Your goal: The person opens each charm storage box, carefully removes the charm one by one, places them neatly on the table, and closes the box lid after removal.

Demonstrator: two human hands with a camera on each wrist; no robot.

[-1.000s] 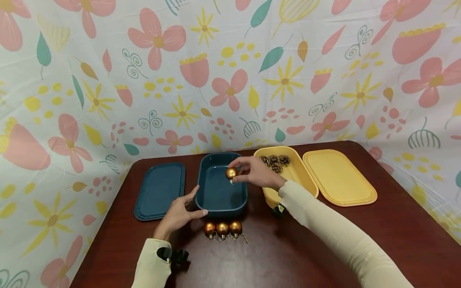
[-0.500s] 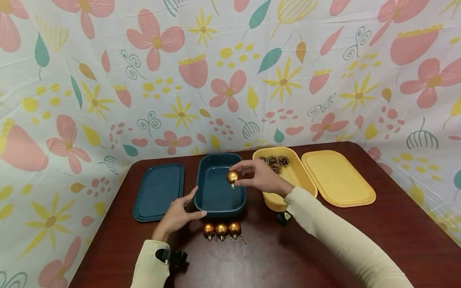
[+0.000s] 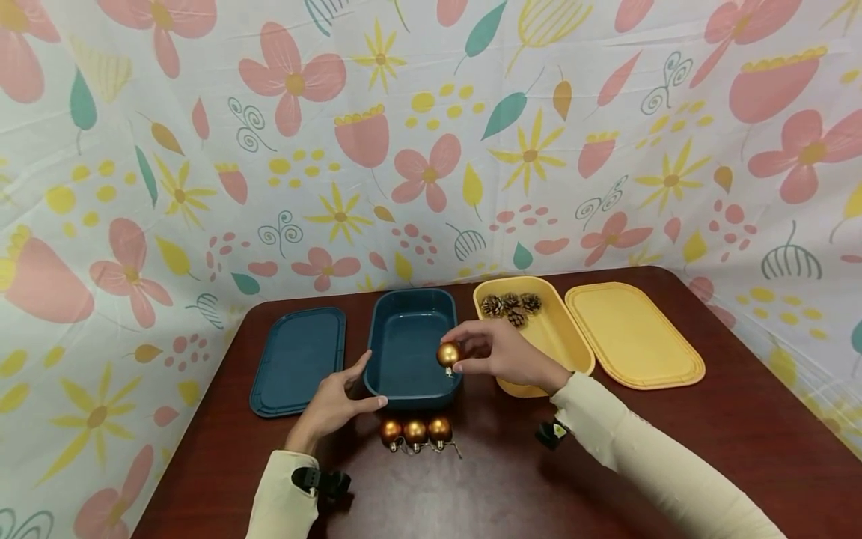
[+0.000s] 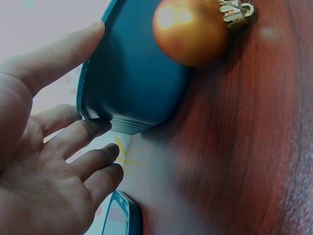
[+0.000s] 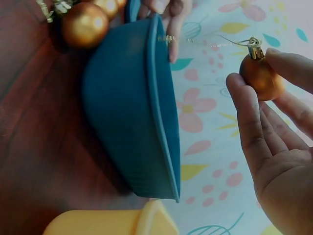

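A gold Christmas bauble (image 3: 449,354) is pinched between thumb and fingers of my right hand (image 3: 508,353), held above the right rim of the deep blue box (image 3: 407,352). Its thin string trails to the side in the right wrist view. My left hand (image 3: 337,400) rests at the box's near left corner, thumb at the front rim and fingers along the left side. Three more baubles (image 3: 415,431) lie in a row on the table just in front of the box. The bare floor of the box shows in the head view.
Several pinecones (image 3: 515,307) sit at the far end of a yellow box (image 3: 562,329) to the right. Its flat yellow lid (image 3: 633,337) lies beside it. A blue lid (image 3: 299,361) lies left of the blue box. Behind the table (image 3: 485,479) hangs a floral cloth (image 3: 431,150).
My right hand has moved right and toward me with the bauble, from over the middle of the blue box to its right rim. The left hand has stayed put.
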